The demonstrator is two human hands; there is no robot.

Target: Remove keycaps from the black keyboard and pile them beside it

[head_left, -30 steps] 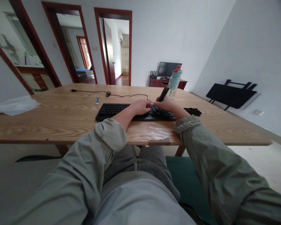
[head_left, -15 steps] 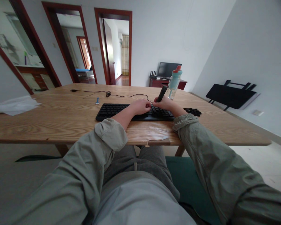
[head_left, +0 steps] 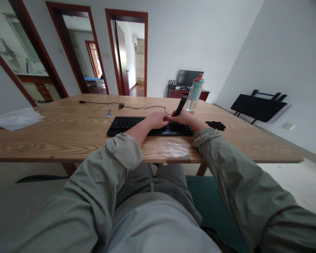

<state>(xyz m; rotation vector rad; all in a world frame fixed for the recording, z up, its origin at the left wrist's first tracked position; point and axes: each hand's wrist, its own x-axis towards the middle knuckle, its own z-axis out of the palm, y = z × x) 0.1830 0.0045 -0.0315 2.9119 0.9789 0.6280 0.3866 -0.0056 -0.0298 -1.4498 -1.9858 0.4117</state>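
A black keyboard (head_left: 133,124) lies on the wooden table (head_left: 68,135) in front of me. My left hand (head_left: 158,119) rests curled on its middle keys, fingers pressed together; what they hold is hidden. My right hand (head_left: 183,117) grips a black pen-shaped tool (head_left: 179,105), tilted up and to the right, with its lower tip down at the keys next to my left hand. A pile of loose black keycaps (head_left: 215,124) sits on the table just right of the keyboard.
A clear bottle with a teal and red cap (head_left: 194,93) stands behind my right hand. The keyboard's black cable (head_left: 121,105) runs across the back of the table. A small blue item (head_left: 109,113) and white paper (head_left: 14,118) lie to the left.
My right hand with the tool has slid left along the keyboard, closer to my left hand. The left hand stays put.
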